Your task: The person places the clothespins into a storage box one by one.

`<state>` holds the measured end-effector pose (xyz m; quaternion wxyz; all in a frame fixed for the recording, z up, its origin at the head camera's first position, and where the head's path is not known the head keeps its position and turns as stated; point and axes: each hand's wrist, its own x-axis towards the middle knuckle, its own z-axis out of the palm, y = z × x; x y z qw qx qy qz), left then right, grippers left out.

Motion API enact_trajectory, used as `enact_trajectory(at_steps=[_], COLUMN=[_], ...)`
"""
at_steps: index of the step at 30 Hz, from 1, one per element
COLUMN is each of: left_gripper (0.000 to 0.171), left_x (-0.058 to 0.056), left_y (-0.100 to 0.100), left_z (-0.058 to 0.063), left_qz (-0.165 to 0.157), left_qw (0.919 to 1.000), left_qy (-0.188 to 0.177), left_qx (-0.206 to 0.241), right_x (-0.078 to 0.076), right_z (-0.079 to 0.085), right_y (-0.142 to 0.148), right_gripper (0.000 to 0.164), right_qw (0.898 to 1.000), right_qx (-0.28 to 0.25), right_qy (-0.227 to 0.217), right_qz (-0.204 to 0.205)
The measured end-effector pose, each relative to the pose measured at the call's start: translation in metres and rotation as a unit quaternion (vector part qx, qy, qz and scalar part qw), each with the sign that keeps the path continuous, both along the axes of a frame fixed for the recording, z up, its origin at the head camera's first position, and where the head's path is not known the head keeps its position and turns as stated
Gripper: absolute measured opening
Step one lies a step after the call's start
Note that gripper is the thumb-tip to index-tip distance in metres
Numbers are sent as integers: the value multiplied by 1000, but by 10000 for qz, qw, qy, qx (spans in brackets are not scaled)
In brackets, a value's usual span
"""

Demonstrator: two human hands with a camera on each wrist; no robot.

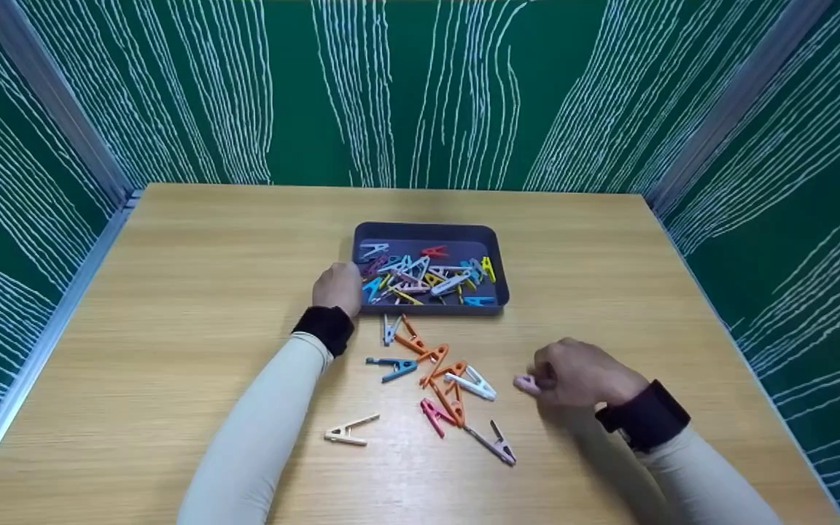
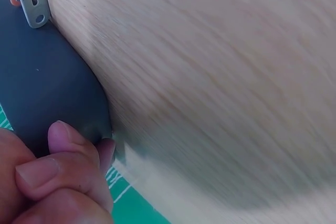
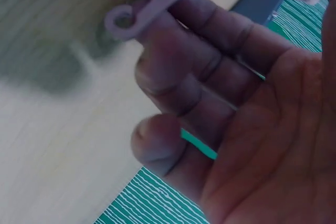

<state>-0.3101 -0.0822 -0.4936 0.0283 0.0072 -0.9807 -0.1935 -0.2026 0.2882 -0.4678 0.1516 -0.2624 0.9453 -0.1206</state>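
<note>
At the left side of a dark tray (image 1: 431,310), my left hand (image 1: 337,286) grips the wall near the front corner. In the left wrist view its curled fingers (image 2: 60,171) lie on the tray's dark outer side (image 2: 58,82). Inside the tray is a heap of clothes pegs (image 1: 413,277) in many colours. My right hand (image 1: 584,372), off to the right of the loose pegs, holds a pale pinkish clothes peg (image 1: 526,384) at its fingertips. The right wrist view shows the looped end of that peg (image 3: 123,22) sticking out past the fingers.
Several loose pegs lie in front of the tray: orange (image 1: 434,357), blue (image 1: 394,367), white (image 1: 475,383), pink (image 1: 436,415), cream (image 1: 349,432) and grey-lilac (image 1: 496,445). Green panels (image 1: 420,95) with white streaks stand around the wooden table (image 1: 245,226) at the back and sides.
</note>
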Motion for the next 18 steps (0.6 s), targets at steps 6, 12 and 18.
enact_trajectory(at_steps=[6, 12, 18], left_gripper=[29, 29, 31], left_x=[1, 1, 1], left_y=[0, 1, 2], left_z=[0, 2, 0], left_qz=[-18, 47, 83], left_qw=[10000, 10000, 10000], left_qy=[38, 25, 22], left_qx=[-58, -10, -5], right_x=[-18, -49, -71], right_z=[9, 15, 14], right_y=[-11, -32, -50], right_gripper=[21, 12, 16], right_qw=[9952, 9791, 9716], right_qx=[-567, -1033, -1031], right_qy=[571, 1181, 1519], right_qz=[-552, -1296, -1491])
